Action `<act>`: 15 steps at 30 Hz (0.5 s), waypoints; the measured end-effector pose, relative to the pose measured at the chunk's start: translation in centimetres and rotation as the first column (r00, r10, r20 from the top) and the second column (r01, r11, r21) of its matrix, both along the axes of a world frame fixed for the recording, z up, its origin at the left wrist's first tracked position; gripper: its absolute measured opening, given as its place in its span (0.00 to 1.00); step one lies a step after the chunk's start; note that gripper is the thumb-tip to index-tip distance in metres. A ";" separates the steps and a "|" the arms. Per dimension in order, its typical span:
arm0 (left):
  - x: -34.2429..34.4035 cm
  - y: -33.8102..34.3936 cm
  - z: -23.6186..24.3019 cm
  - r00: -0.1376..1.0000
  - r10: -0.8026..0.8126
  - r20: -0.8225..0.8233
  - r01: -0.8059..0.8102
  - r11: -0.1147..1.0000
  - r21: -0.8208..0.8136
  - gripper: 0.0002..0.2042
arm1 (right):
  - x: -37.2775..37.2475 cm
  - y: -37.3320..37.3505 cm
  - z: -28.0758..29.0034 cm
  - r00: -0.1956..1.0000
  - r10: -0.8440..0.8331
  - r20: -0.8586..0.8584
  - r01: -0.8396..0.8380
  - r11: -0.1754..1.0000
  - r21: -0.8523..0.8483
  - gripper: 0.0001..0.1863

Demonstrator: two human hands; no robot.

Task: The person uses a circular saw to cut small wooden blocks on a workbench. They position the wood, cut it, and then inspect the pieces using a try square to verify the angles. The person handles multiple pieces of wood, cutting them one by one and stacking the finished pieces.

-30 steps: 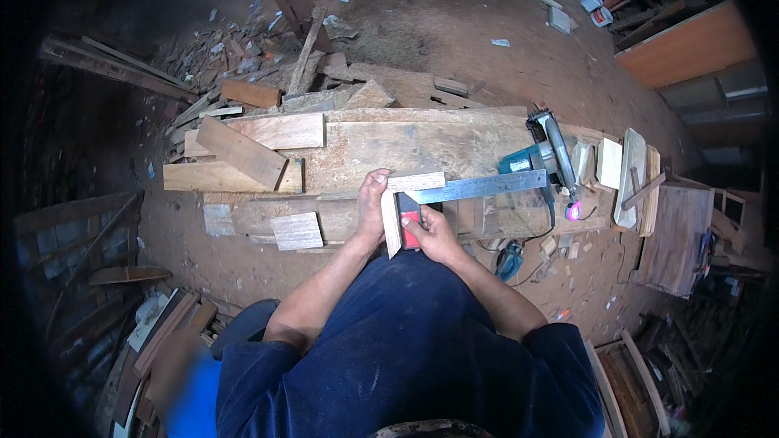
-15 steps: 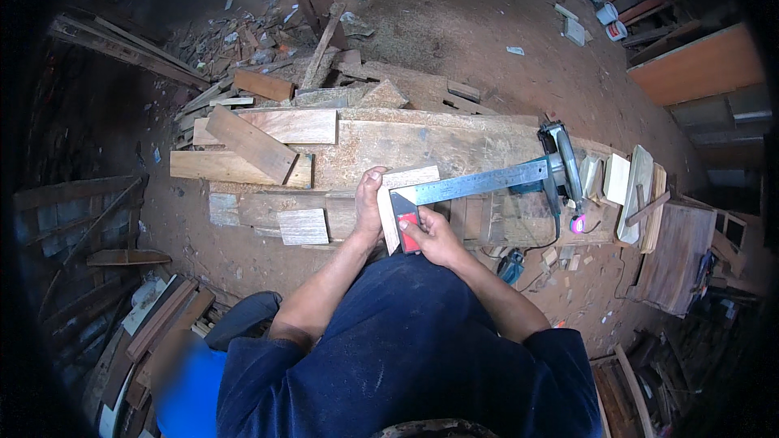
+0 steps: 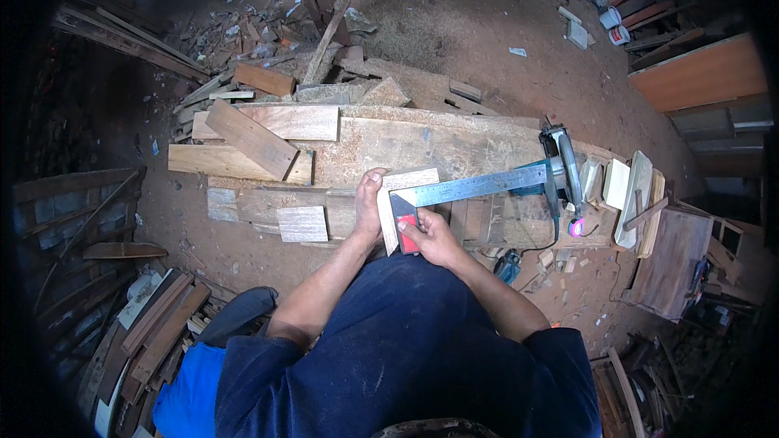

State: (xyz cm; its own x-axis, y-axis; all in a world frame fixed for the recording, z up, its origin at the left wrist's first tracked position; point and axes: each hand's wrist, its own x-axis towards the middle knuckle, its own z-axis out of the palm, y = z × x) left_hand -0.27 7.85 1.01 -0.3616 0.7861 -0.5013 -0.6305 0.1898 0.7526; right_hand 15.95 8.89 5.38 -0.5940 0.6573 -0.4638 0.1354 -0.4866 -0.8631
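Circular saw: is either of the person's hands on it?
No, the left hand holds a wooden piece and the right hand grips the square by its red handle.

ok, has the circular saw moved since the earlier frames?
No. Against the workbench, the circular saw keeps its place, just left of the wood blocks; the camera view shifted.

Boards (image 3: 251,139) on bench (image 3: 381,146), left; circular saw (image 3: 560,164) on bench, right; square (image 3: 475,185) between, against wood piece (image 3: 415,178).
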 end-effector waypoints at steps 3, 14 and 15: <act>-0.1 0.0 0.0 1.000 0.005 -0.002 -0.005 1.000 -0.008 0.26 | -0.1 0.2 0.5 0.998 0.026 0.056 -0.025 0.999 -0.021 0.11; 0.0 -0.3 -0.2 0.999 0.024 0.041 -0.023 0.999 -0.024 0.25 | -0.5 0.5 0.6 0.999 0.020 0.026 -0.019 0.999 -0.037 0.10; 0.0 -0.2 0.0 0.999 0.023 0.049 -0.021 0.999 -0.028 0.25 | -0.5 0.5 0.5 1.000 0.020 0.022 -0.019 0.999 -0.031 0.10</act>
State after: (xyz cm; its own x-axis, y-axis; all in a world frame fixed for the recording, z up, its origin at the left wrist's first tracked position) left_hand -0.29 7.61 1.00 -0.3531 0.7636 -0.5406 -0.6710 0.1960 0.7151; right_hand 15.44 9.40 5.90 -0.5958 0.6306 -0.4974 0.1646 -0.5103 -0.8441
